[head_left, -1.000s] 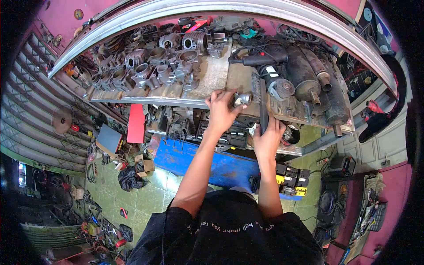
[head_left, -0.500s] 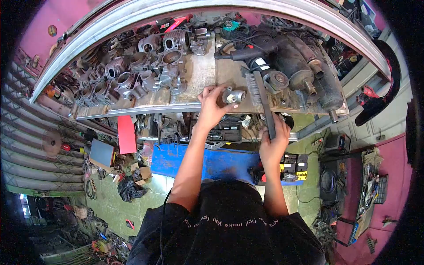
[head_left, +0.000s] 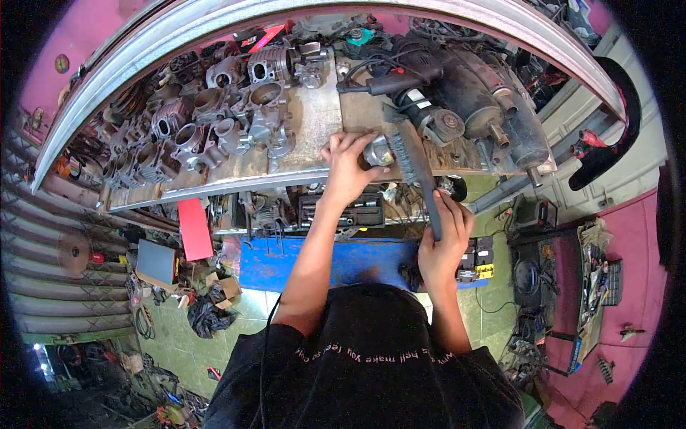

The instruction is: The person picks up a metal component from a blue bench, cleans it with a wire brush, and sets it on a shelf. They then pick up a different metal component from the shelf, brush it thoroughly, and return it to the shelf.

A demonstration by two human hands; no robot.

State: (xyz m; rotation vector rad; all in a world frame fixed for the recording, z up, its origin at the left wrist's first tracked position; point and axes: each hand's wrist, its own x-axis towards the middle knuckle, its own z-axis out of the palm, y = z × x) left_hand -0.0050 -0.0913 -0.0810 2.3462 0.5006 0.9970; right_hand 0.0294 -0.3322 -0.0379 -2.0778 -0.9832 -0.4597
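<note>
My left hand (head_left: 349, 166) grips a small round silver metal engine part (head_left: 378, 151) at the front of the workbench, its fingers over the top and the thumb along the near side. In my right hand (head_left: 446, 230) is a wire brush (head_left: 416, 166), held by the lower end of its long handle. The bristles face left, right beside the metal part. Behind the brush lies an angle grinder (head_left: 429, 118) with a dark body and a cord.
Several engine cylinders (head_left: 189, 136) crowd the bench's left side. Dark exhaust mufflers (head_left: 479, 107) lie at the right. Under the bench's front edge sit a socket tool case (head_left: 341, 210) and a blue bench (head_left: 329, 261). A metal beam (head_left: 336, 8) arches over the back.
The metal part has turned in my left hand, showing a rounder face. The brush has shifted slightly left and now comes close against the part. The whole view has tilted a little.
</note>
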